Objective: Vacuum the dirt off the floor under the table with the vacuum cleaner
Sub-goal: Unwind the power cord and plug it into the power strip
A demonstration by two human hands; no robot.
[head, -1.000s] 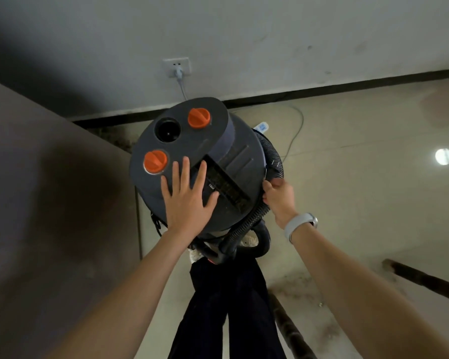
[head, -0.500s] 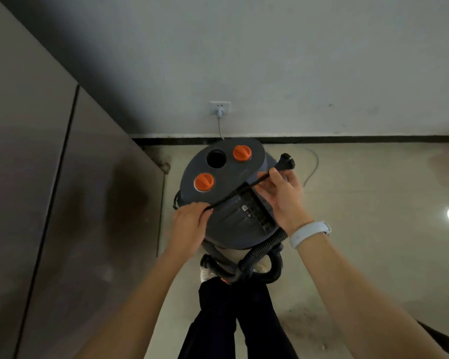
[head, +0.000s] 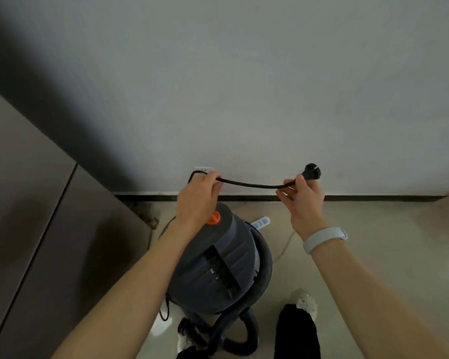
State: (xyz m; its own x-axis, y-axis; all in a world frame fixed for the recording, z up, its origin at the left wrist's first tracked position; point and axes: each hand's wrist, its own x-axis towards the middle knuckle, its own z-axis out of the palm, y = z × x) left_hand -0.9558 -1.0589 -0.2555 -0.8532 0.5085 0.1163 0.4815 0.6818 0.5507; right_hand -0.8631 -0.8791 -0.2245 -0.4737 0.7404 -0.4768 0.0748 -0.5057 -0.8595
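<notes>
A dark grey drum vacuum cleaner (head: 218, 263) with an orange knob (head: 213, 218) stands on the floor in front of me, its black ribbed hose (head: 246, 330) coiled around its base. Its black power cord (head: 254, 184) stretches between my hands above the drum. My left hand (head: 198, 200) pinches the cord at the left. My right hand (head: 302, 200) grips it just behind the black plug (head: 312, 171), which points up toward the wall.
A white wall socket (head: 204, 169) sits low on the wall, mostly hidden behind my left hand. A white power strip (head: 261, 222) with its cable lies on the floor behind the vacuum. A brown cabinet (head: 49, 229) stands at the left. My feet are beside the hose.
Both hands left the vacuum's lid, took hold of the power cord and lifted it up toward the wall, pulling it out between them. My view rose and tilted up.
</notes>
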